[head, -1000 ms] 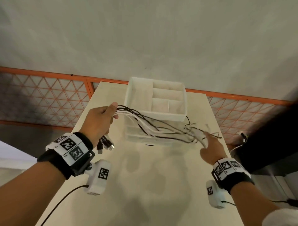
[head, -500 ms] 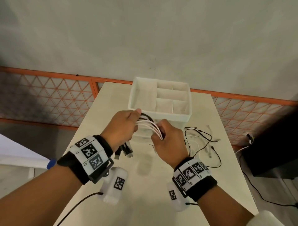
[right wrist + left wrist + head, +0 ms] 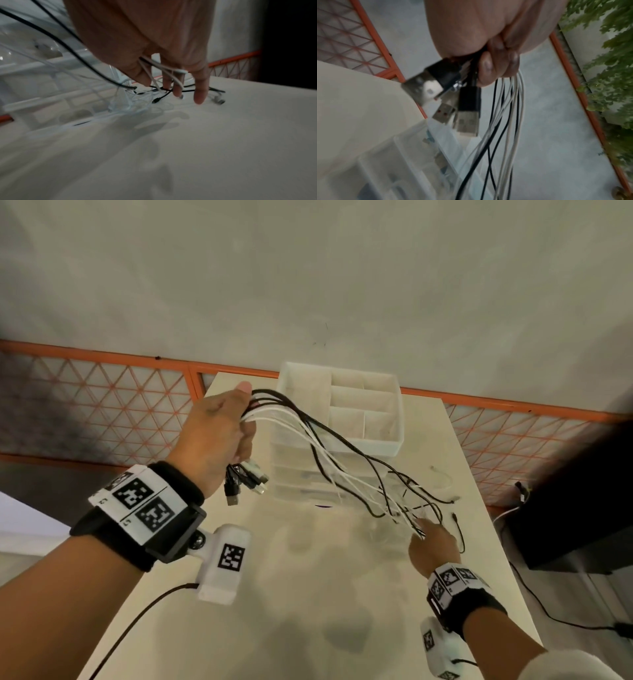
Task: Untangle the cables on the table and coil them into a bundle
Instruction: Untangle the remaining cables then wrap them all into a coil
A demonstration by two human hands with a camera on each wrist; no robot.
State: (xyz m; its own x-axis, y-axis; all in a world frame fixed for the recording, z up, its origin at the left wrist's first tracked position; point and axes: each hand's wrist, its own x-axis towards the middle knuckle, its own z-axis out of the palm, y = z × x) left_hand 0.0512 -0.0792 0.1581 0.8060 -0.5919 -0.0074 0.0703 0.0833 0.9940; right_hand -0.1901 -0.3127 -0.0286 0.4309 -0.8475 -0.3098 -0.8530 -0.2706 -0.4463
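My left hand (image 3: 219,436) is raised over the table's left side and grips a bundle of black and white cables (image 3: 329,446) near their ends. Several USB plugs (image 3: 245,484) hang below the fist, seen close up in the left wrist view as USB plugs (image 3: 467,108) under the curled fingers (image 3: 488,67). The cables slope down to the right to my right hand (image 3: 433,546). There the straight, spread fingers (image 3: 199,93) point down at the table with white strands running between them. Loose cable ends (image 3: 217,100) lie tangled under the fingertips.
A white divided tray (image 3: 380,445) sits on a stack of clear drawers (image 3: 294,484) at the middle back of the cream table (image 3: 308,594). An orange lattice fence (image 3: 102,405) runs behind. A black box (image 3: 575,508) stands off the table's right edge.
Half a second ago both hands met in front of the tray. Since then my right hand has slid down and right along the cables to the table, and my left hand has risen, drawing them out.
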